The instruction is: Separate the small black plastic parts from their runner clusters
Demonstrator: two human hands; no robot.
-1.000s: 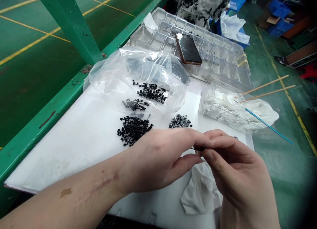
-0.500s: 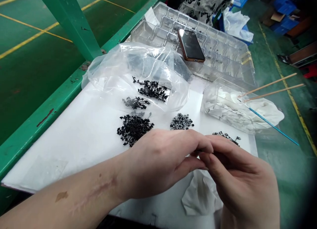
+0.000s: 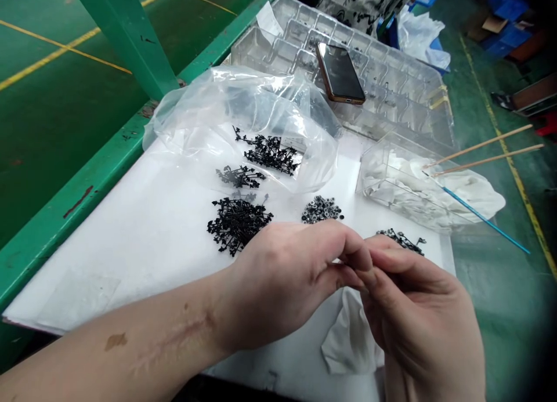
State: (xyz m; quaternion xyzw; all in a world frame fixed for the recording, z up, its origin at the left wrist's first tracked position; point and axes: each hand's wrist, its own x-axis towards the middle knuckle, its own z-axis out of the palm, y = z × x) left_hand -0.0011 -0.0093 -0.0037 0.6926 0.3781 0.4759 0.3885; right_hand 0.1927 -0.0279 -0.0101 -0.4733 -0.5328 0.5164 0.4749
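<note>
Print on the label (image 3: 293, 142) by the clear bag (image 3: 209, 106) is too small to read. The left hand (image 3: 282, 280) and right hand (image 3: 422, 315) meet, each grip pressed together, hiding any piece pinched there and its direction. Beyond the left hand, black stemmed parts (image 3: 238, 223) heap on the desk (image 3: 126, 234), long axes crossing.

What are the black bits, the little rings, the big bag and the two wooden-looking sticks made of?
Black bits: probably plastic, maybe coated metal; they're thin and dark all over.
Rings: grey and black, perhaps metal or rubber; too small to tell.
Bag: thin, glossy plastic, see-through and crinkly.
Sticks: likely plain wood, being pale tan.
</note>
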